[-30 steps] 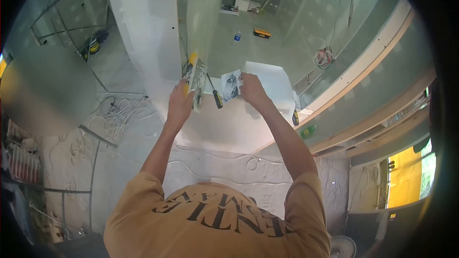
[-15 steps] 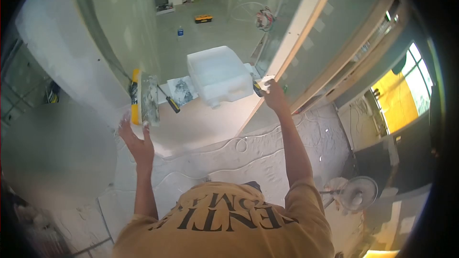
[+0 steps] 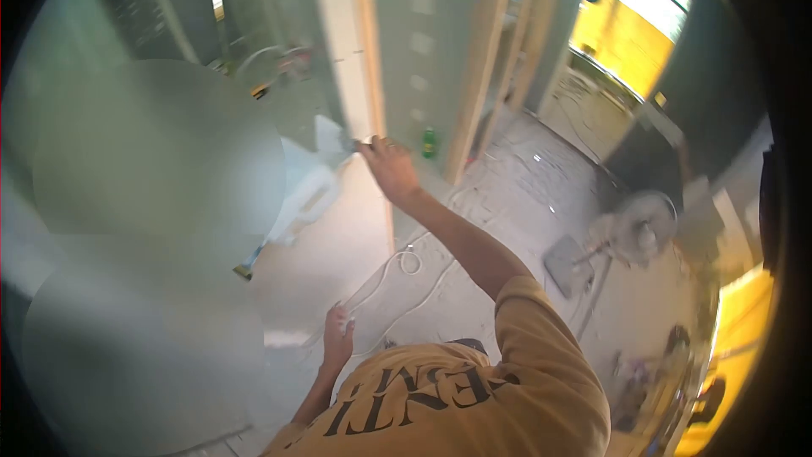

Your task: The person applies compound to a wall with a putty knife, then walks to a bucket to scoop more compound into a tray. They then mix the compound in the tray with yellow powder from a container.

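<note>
My right hand [image 3: 391, 171] reaches forward to the edge of the timber-framed partition [image 3: 372, 76]. Its fingers are closed together at the wooden edge, beside a small greyish object, and what they hold I cannot make out. Lower down, my left hand [image 3: 338, 337] is raised at the near edge of a pale board [image 3: 326, 267]. Its fingers are apart from the thumb, white smears mark them, and nothing shows in them. On the board's far side a translucent plastic jug [image 3: 320, 193] is partly hidden by blur. A black-and-yellow tool handle [image 3: 244, 272] sticks out at the left.
A looping white cable [image 3: 410, 262] crosses the dusty floor. A green bottle [image 3: 429, 144] stands by the partition, and a fan [image 3: 643, 224] stands to the right. Blurred patches cover much of the left side. A yellow sheet [image 3: 622, 38] shows through the far opening.
The view has swung right, shifting the board and jug leftward. My left hand has come away from the yellow-edged trowel, which no longer shows. My right hand remains near the wooden edge.
</note>
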The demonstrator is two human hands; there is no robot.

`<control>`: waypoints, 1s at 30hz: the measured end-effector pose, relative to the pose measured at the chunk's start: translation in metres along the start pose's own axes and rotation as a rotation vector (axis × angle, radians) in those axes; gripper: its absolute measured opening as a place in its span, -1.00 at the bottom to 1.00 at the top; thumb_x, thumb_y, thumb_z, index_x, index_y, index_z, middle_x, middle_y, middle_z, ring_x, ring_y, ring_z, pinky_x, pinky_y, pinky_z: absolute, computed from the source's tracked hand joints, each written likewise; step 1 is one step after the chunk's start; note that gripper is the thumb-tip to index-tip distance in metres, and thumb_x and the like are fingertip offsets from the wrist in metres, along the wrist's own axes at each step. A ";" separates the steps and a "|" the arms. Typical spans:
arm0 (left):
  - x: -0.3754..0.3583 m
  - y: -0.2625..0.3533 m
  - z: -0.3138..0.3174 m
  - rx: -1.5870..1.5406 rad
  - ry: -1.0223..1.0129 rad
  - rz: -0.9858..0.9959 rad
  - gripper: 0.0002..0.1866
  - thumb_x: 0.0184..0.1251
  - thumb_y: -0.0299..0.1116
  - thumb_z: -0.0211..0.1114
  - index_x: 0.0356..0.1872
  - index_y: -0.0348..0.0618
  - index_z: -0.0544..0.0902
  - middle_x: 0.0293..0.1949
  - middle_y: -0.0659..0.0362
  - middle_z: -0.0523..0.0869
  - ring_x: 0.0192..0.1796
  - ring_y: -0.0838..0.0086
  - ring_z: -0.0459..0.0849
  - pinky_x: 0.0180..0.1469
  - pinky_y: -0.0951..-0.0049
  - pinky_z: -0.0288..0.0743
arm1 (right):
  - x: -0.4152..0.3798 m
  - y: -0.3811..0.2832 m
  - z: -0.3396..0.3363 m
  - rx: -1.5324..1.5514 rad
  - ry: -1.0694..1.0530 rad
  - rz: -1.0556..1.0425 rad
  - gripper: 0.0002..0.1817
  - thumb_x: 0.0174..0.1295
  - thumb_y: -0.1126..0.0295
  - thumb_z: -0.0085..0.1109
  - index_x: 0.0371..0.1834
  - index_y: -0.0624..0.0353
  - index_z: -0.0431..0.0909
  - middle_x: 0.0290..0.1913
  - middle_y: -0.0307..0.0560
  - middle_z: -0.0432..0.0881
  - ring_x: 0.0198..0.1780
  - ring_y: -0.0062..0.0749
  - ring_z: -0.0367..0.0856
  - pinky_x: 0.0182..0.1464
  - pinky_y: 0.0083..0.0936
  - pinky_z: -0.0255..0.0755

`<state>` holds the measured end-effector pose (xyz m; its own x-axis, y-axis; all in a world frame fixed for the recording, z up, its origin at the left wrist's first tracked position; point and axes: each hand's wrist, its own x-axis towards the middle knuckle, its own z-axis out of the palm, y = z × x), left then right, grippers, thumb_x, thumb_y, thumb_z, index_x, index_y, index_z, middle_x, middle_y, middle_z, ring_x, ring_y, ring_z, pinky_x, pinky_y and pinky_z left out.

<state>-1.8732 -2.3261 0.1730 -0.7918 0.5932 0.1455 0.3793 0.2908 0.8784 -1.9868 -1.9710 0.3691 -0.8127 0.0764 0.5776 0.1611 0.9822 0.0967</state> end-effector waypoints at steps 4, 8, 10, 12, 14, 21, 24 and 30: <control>-0.008 -0.067 0.031 0.005 -0.080 -0.221 -0.50 0.45 -0.43 0.21 0.36 -0.32 0.34 0.12 0.01 0.54 0.04 0.29 0.57 0.08 0.31 0.51 | -0.066 0.046 -0.016 0.176 0.021 0.229 -0.51 0.21 0.47 0.07 0.26 0.10 0.37 0.02 0.05 0.46 0.05 -0.11 0.57 0.05 -0.28 0.51; -0.011 -0.163 0.054 0.005 -0.288 -0.515 -0.61 0.53 -0.35 0.14 0.30 -0.23 0.43 -0.01 0.01 0.63 -0.06 0.34 0.63 -0.01 0.31 0.57 | -0.214 0.099 -0.023 0.464 0.124 0.528 -0.47 0.08 0.70 -0.01 0.18 0.14 0.40 -0.10 0.11 0.48 -0.01 0.12 0.54 -0.01 -0.08 0.49; -0.011 -0.187 0.074 0.167 -0.491 -0.531 -0.63 0.53 -0.32 0.15 0.25 -0.23 0.46 -0.06 0.02 0.63 -0.10 0.35 0.63 -0.06 0.31 0.56 | -0.325 0.117 -0.035 0.542 -0.045 0.769 -0.55 0.10 0.67 -0.01 0.11 0.19 0.40 0.00 0.19 0.49 0.06 0.18 0.54 0.05 -0.02 0.48; -0.013 -0.201 0.105 0.394 -0.704 -0.421 -0.66 0.52 -0.29 0.16 0.19 -0.23 0.48 -0.11 0.04 0.64 -0.14 0.36 0.63 -0.10 0.31 0.55 | -0.448 0.133 -0.036 0.578 -0.357 1.183 -0.68 0.15 0.59 0.10 0.01 0.17 0.47 -0.01 0.15 0.59 0.08 0.17 0.58 0.04 0.01 0.49; -0.007 -0.199 0.142 0.611 -0.910 -0.236 -0.68 0.52 -0.26 0.16 0.14 -0.22 0.50 -0.16 0.05 0.64 -0.19 0.37 0.63 -0.15 0.30 0.55 | -0.582 0.129 -0.045 0.512 -0.464 1.499 -0.70 0.17 0.41 0.26 -0.01 0.11 0.56 -0.11 0.14 0.68 0.00 0.12 0.66 -0.03 -0.04 0.54; 0.051 -0.158 0.292 0.964 -1.260 0.278 -0.69 0.50 -0.15 0.19 -0.04 -0.21 0.59 -0.33 0.11 0.65 -0.34 0.39 0.63 -0.32 0.29 0.52 | -0.906 -0.006 -0.176 0.305 -0.482 2.381 -0.55 0.02 0.06 0.44 -0.17 0.20 0.74 -0.10 0.23 0.74 -0.03 0.12 0.72 -0.02 -0.11 0.62; 0.089 -0.123 0.377 1.042 -1.321 0.531 -0.67 0.49 -0.10 0.21 -0.12 -0.20 0.62 -0.41 0.13 0.66 -0.40 0.41 0.63 -0.40 0.29 0.51 | -0.977 -0.047 -0.199 0.224 -0.319 2.549 -0.51 0.05 -0.01 0.45 -0.21 0.23 0.74 -0.16 0.16 0.75 -0.09 0.04 0.73 -0.05 -0.14 0.59; 0.136 0.033 0.598 0.408 -1.209 -0.344 -0.66 0.45 -0.09 0.26 -0.27 -0.22 0.67 -0.49 0.15 0.71 -0.48 0.51 0.66 -0.56 0.47 0.42 | -0.979 -0.058 -0.220 0.344 0.280 2.867 -0.59 0.18 0.05 0.46 -0.47 0.22 0.64 -0.49 -0.11 0.65 -0.51 -0.41 0.60 -0.46 -0.37 0.48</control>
<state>-1.6824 -1.7867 -0.0507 -0.0332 0.6735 -0.7384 0.5308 0.6379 0.5580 -1.0778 -2.1409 -0.0236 0.6921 0.2165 -0.6886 -0.1018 -0.9152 -0.3900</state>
